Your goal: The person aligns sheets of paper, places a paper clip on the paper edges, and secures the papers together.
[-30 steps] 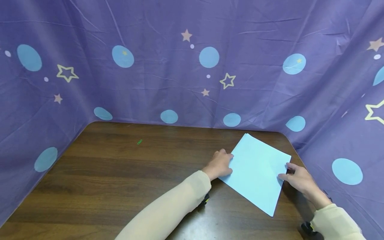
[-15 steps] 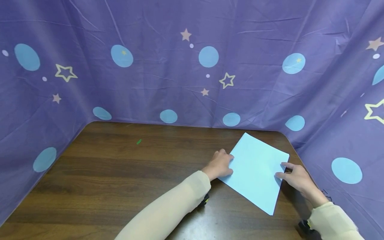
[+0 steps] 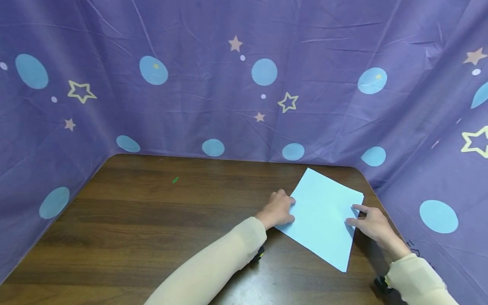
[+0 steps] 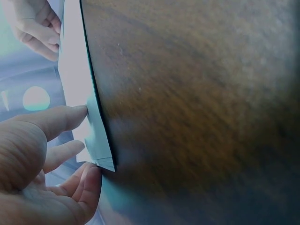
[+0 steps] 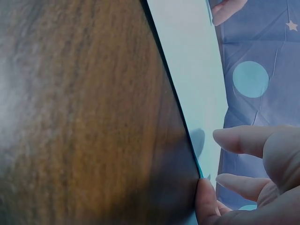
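Note:
A small stack of pale blue paper (image 3: 322,216) lies slanted on the table's right half. Its layered corner (image 4: 104,160) shows in the left wrist view. My left hand (image 3: 276,209) rests at the left edge, with thumb and index fingertips over the top sheet and other fingers bent against the border. At the opposite edge, my right hand (image 3: 375,224) spreads thumb and index finger. In the right wrist view, that thumb (image 5: 239,139) hovers over the paper, casting a shadow, while a lower fingertip (image 5: 204,192) touches the paper's corner. Neither hand visibly pinches the sheets.
The brown wooden table (image 3: 152,220) is bounded behind and on both sides by a purple curtain (image 3: 213,106) with stars and dots. Far left on the tabletop lies a small green paper clip (image 3: 175,180). The table's right edge runs close beside the right hand.
My right hand has shifted left, and the paper has slid slightly left with it toward my left hand. The left hand has stayed almost in place. The view has turned very slightly.

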Action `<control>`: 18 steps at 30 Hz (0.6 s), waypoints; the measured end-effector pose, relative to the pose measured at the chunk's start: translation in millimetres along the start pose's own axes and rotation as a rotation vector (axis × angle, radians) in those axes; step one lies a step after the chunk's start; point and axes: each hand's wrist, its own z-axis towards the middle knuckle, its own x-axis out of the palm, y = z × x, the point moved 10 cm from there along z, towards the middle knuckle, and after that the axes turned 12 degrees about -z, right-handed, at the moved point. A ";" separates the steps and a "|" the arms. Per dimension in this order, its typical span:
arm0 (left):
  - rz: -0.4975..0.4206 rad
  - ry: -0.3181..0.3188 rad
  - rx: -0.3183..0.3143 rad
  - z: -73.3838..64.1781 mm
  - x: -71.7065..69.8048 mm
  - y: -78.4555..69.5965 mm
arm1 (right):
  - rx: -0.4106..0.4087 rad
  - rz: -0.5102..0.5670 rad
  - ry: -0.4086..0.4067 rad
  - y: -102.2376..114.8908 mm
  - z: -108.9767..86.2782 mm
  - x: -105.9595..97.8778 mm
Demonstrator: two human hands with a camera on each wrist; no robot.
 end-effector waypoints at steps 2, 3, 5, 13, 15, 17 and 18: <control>-0.012 0.000 -0.004 -0.1 -0.3 0.4 | -0.004 -0.005 -0.010 1.3 0.7 -0.5; -0.014 0.000 -0.005 0.3 -0.3 0.8 | -0.004 -0.006 -0.011 1.9 1.0 -0.7; -0.020 -0.001 -0.007 0.6 -0.8 1.4 | -0.002 -0.008 -0.010 3.1 1.7 -0.6; -0.061 -0.028 0.000 13.3 8.2 15.1 | 0.014 -0.006 0.002 5.1 4.5 0.1; -0.065 -0.021 -0.009 11.1 6.4 13.5 | 0.016 0.000 0.002 4.9 5.0 0.5; -0.056 -0.014 -0.021 6.8 3.8 10.8 | 0.016 0.004 0.001 5.0 5.5 1.1; -0.058 -0.018 -0.022 3.5 0.7 9.1 | 0.016 0.004 -0.001 5.3 5.7 1.2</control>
